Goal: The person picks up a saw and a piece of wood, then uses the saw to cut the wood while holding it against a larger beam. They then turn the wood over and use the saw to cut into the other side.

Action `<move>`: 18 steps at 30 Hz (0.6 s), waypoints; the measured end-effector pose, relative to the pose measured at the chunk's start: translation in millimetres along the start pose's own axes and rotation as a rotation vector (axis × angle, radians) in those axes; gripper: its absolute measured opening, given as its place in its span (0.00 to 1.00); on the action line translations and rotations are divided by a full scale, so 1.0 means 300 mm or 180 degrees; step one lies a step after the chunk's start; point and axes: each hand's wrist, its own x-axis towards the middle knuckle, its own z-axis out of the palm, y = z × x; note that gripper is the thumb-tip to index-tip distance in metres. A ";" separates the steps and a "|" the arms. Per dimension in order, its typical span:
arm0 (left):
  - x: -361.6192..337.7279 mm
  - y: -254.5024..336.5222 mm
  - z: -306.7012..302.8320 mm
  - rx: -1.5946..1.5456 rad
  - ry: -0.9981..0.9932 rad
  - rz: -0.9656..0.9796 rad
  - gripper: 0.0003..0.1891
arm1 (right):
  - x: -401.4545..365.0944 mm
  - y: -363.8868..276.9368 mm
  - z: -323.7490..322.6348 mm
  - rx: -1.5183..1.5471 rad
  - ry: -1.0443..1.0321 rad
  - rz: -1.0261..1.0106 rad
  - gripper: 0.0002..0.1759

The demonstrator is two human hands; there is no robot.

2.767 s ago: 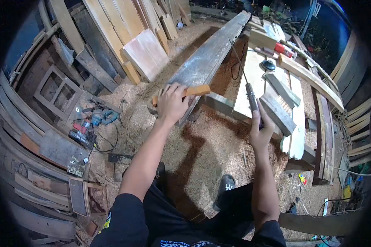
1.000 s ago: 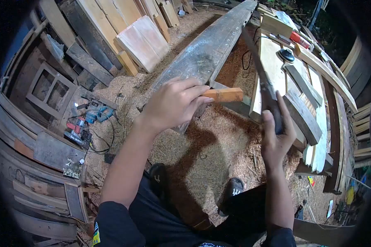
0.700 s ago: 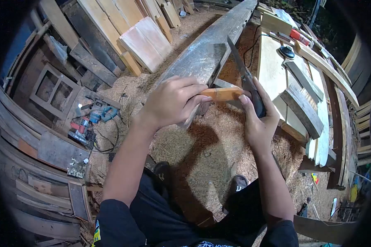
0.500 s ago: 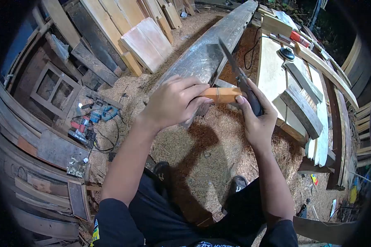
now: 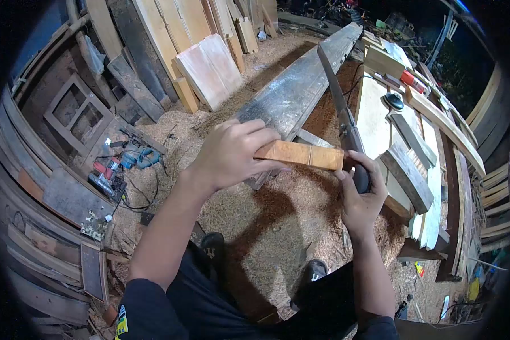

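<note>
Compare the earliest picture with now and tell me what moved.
The left hand lifted the orange wooden block off the end of the long grey beam, towards the camera. The right hand brought the long narrow dark-handled blade in from the right to the block's right end. Both hands kept their grips; the beam and the blue power tool on the sawdust stayed.

Wood block in left hand, knife in right hand.

Orange-brown wood block, held level above sawdust, handsaw blade angled upward beside its right end
</note>
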 end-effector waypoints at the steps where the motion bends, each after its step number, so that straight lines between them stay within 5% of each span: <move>1: -0.005 -0.002 -0.003 0.0004 0.0017 0.0004 0.25 | -0.004 -0.004 -0.004 0.0036 -0.0021 -0.0001 0.22; 6: -0.021 0.022 -0.033 0.0543 0.0642 0.0602 0.24 | -0.019 -0.014 -0.028 -0.0099 -0.0130 -0.0257 0.24; 18: -0.028 0.070 -0.043 0.0906 0.1047 0.0777 0.29 | -0.032 0.017 -0.044 0.0541 -0.0066 -0.0384 0.26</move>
